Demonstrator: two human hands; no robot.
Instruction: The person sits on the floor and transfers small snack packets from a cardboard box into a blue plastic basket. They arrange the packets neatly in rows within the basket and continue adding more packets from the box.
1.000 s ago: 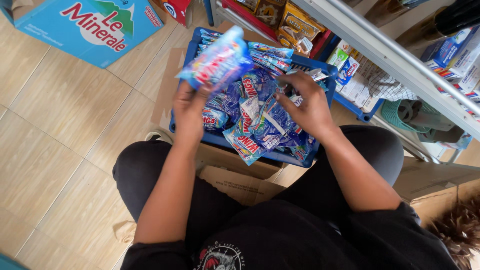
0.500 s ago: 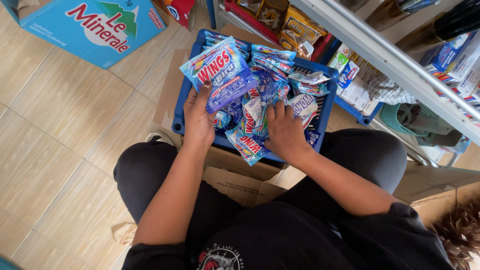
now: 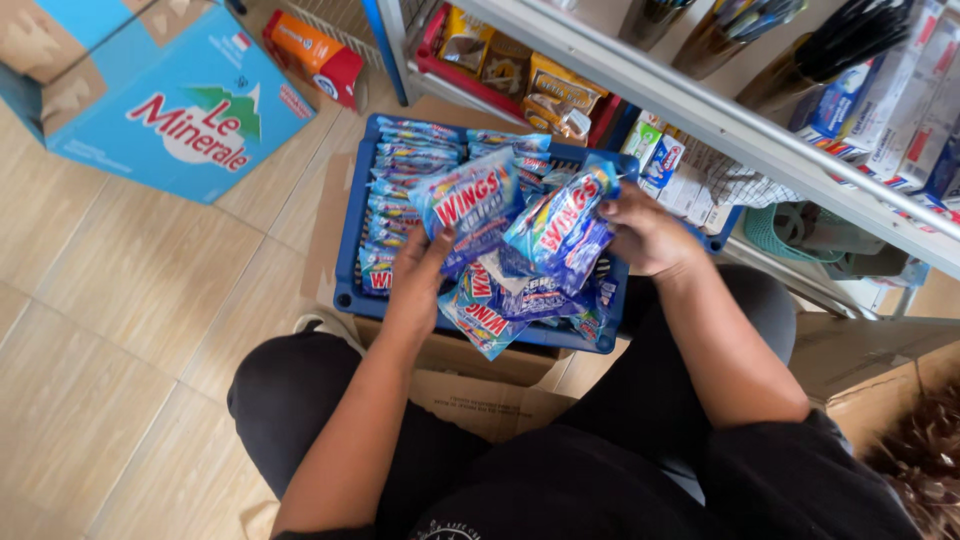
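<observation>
Sachets in crate, perhaps atop cardboard

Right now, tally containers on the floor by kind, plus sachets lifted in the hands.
Blue plastic crate: 1
Blue cardboard box: 1
Orange-red carton: 1
Brown cardboard boxes: 2, one under the crate, one at right
Lifted sachets: 2, one in left hand, one in right hand
Total: 7

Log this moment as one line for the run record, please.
left hand: holds blue sachet packs | right hand: grips more sachet packs | both above blue crate of sachets | crate on cardboard, tiled floor
</observation>
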